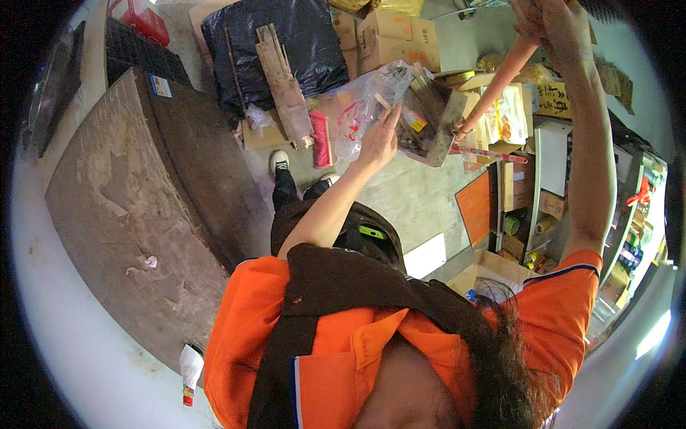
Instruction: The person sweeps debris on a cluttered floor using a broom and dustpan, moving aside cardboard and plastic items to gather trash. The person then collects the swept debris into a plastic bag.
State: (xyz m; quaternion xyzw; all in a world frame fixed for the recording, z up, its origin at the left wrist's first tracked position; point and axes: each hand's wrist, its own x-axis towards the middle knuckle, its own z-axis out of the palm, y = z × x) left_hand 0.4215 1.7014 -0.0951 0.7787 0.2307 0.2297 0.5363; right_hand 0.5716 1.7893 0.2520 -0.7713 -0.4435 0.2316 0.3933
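Observation:
My right hand is raised at the upper right, its fingers closed around an orange-brown stick. The stick slants down to the rim of an open box with pale walls. Inside the box lie dark debris, wood scraps and a piece with a yellow-and-red label. My left hand rests at the box's left side, against a clear plastic bag with red print. Its fingers are stretched out close together near a small wood strip; the thumb side is hidden, so its grip cannot be told.
Left of the bag lie a red brush head and splintered boards, beside a black plastic-wrapped bundle. Cardboard boxes stand behind. A red patterned pole sticks out right of the box. Shelving lines the right; a worn brown panel, the left.

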